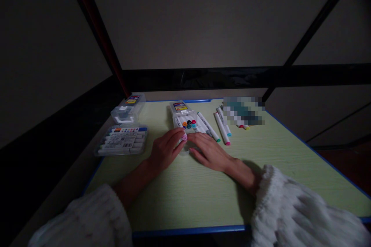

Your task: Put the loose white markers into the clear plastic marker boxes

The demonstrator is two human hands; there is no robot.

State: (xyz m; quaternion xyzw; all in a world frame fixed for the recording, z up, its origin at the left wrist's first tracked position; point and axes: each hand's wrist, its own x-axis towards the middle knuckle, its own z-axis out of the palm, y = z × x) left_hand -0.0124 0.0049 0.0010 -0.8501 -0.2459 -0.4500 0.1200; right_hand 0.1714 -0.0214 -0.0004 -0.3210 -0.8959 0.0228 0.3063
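Observation:
My left hand (166,147) is closed on a white marker (183,137) with a pink end, pinched between thumb and fingers. Just behind it lies a clear plastic marker case (174,112), its near end open. Inside, several markers (189,122) point their coloured ends toward me: orange, black, red and blue-green ones show. My right hand (210,149) reaches over the case's clear flap (184,152), thumb and fingers apart. Its fingertips come close to the pink end; whether they touch it or the flap I cannot tell.
Loose markers with green (213,133), pink (223,131) and blue (225,123) ends lie right of the case. Farther right is a pixelated patch (243,110). At left, a full marker case (123,141) lies before another clear case (129,109). The table (185,200) has blue edges.

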